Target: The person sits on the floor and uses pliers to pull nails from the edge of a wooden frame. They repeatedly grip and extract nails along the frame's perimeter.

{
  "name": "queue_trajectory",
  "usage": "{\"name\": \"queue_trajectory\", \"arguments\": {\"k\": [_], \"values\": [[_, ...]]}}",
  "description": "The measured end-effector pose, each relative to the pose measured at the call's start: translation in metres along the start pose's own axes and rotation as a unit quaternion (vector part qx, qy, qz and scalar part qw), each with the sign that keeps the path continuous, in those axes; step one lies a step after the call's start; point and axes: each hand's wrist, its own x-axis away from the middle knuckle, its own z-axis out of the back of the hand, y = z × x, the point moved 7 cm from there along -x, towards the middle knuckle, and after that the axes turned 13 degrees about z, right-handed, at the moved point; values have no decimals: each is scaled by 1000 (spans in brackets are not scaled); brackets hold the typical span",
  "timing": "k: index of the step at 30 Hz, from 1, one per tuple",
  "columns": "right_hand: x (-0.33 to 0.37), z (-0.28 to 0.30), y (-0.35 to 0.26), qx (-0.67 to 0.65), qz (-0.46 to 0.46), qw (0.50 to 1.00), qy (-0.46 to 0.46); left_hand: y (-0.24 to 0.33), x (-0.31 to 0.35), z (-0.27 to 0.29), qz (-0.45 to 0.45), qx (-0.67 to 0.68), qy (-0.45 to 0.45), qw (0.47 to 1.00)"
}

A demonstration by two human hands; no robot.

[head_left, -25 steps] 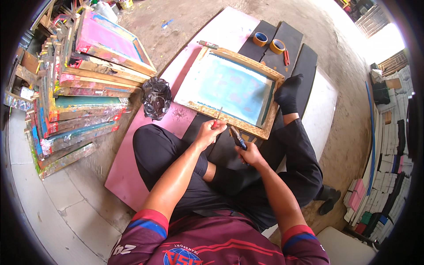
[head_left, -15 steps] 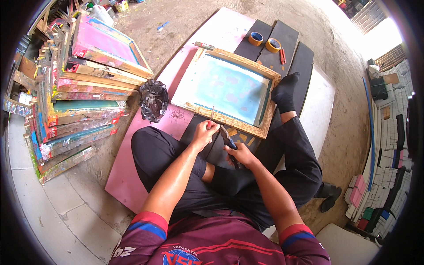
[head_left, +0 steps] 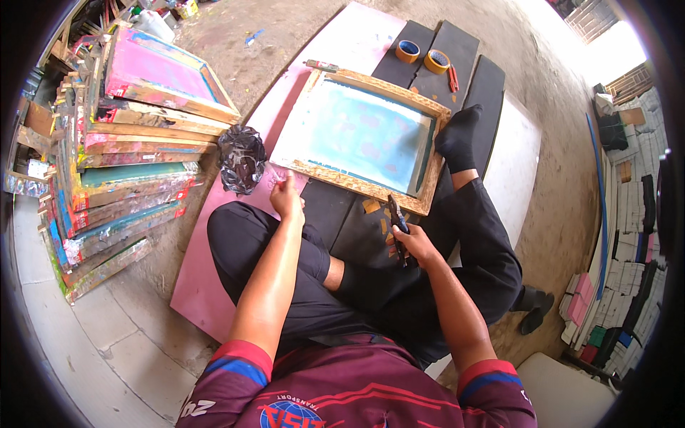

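My left hand is closed in a pinch beside the near left corner of a wood-framed printing screen with light blue mesh. Whatever it pinches is too small to make out. Close by on its left sits a crumpled black plastic bag, its mouth open. Dark pliers with blue on the handles are gripped in my right hand, jaws pointing at the screen's near edge. The screen lies mesh-down in its frame across pink and black boards, in front of my crossed legs.
Stacked paint-stained screens rise on the left. Two tape rolls and a red cutter lie beyond the screen. My foot rests against its right side. Orange scraps litter the black boards.
My left hand has moved left, away from the pliers toward the bag; the thin strip it pinched no longer shows clearly. My right hand with the pliers has shifted slightly right.
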Motion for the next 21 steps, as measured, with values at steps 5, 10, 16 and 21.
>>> {"name": "queue_trajectory", "arguments": {"k": [5,10,16,21], "values": [[4,17,2,-58,29,996,54,-21,71,-54,-293,-332,-175,879],[7,33,1,-91,33,991,93,-64,121,-89,-404,-499,-254,723],[9,38,4,-97,34,990,97,-90,125,-105,-496,-506,-228,668],[4,35,9,-112,42,989,86,-96,124,-113,-517,-548,-196,627]]}}
